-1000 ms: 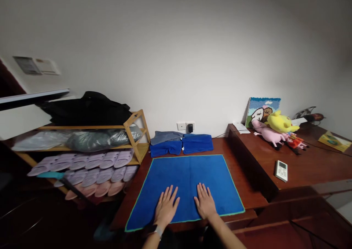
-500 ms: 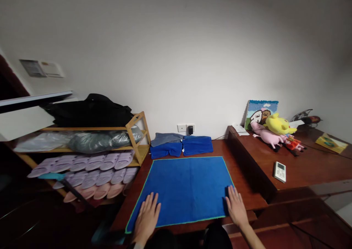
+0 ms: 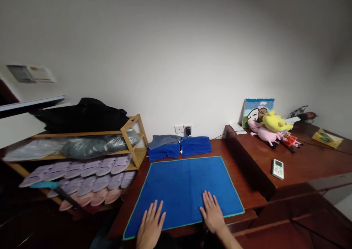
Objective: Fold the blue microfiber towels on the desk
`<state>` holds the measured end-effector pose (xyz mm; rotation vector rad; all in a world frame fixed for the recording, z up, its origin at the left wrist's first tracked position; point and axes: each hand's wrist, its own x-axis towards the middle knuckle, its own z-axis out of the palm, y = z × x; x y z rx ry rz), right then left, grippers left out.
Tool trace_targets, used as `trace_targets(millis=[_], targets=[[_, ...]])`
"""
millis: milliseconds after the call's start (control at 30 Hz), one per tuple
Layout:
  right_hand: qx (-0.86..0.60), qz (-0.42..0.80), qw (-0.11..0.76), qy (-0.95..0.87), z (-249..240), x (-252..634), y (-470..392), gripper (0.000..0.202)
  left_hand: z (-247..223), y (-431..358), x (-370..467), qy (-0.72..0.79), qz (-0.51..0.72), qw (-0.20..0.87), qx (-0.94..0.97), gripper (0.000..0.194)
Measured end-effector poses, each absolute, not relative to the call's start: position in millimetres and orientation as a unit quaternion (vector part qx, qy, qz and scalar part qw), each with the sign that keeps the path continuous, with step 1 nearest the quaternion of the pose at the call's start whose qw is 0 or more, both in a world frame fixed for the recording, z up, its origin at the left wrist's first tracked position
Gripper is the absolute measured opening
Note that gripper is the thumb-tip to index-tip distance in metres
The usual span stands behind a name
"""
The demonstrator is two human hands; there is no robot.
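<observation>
Leftward, slippers [image 3: 92, 167] on rack [image 3: 129, 148] near blue cloth [image 3: 184, 188].

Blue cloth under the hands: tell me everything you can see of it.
The blue cloth is roughly rectangular, edged in bright green, and looks like soft, matte fabric. It lies spread out, mostly flat, on the dark reddish-brown table, with a faint crease running down its middle from far edge to near. Folded cloths lie just beyond its far edge. The left hand and right hand, fingers extended, appear to rest on its near part, hiding bits of the edging.
</observation>
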<state>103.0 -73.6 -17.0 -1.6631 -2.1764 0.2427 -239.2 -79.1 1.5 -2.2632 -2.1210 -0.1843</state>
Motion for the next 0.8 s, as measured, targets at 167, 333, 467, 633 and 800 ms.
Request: trace_targets(millis=[167, 333, 467, 633, 800], targets=[[-0.695, 0.055, 0.168, -0.697, -36.9, 214.6, -79.2, 0.069, 1.8, -86.3, -296.3, -0.745, 0.011, 0.064, -0.664, 0.060], [-0.726, 0.092, 0.240, -0.637, -36.1, 290.5, -50.5, 0.068, 9.9, -74.1, -260.0, -0.720, -0.087, 0.088, -0.683, 0.056], [-0.710, 0.139, 0.265, -0.637, -3.9, 303.1, 10.9, 0.061, 17.0, -69.5, -134.5, -0.566, -0.207, -0.012, -0.798, 0.046], [-0.716, 0.167, 0.215, -0.643, 25.3, 294.5, 104.0, 0.059, -4.7, -71.9, 57.2, -0.375, -0.176, -0.106, -0.904, 0.035], [-0.733, 0.161, 0.189, -0.633, 14.2, 282.8, 163.5, 0.057, -31.4, -46.2, 152.1, -0.345, -0.156, -0.124, -0.917, 0.034]])
